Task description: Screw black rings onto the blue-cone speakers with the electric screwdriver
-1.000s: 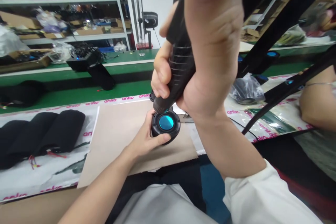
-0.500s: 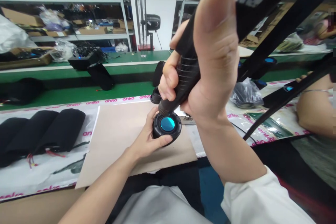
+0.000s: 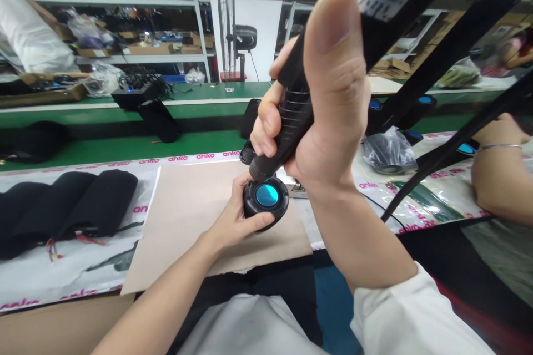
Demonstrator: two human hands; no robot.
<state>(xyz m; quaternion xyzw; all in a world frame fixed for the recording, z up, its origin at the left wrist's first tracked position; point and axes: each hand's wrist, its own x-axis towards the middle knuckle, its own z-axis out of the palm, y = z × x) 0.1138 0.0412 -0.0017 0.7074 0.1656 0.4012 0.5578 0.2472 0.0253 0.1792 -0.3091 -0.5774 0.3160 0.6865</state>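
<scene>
The left hand (image 3: 234,216) curls around a round black housing (image 3: 266,216) with a teal lens, held above a cardboard sheet (image 3: 200,222) at lower centre. The right hand (image 3: 328,122) grips an electric screwdriver (image 3: 291,116) shut-fisted, its tip at the housing's upper edge, the tool leaning further right than a second ago

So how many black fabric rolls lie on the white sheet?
3 black fabric rolls: one at the frame's edge, one middle, one beside tan cardboard; more may be cut off.
</scene>
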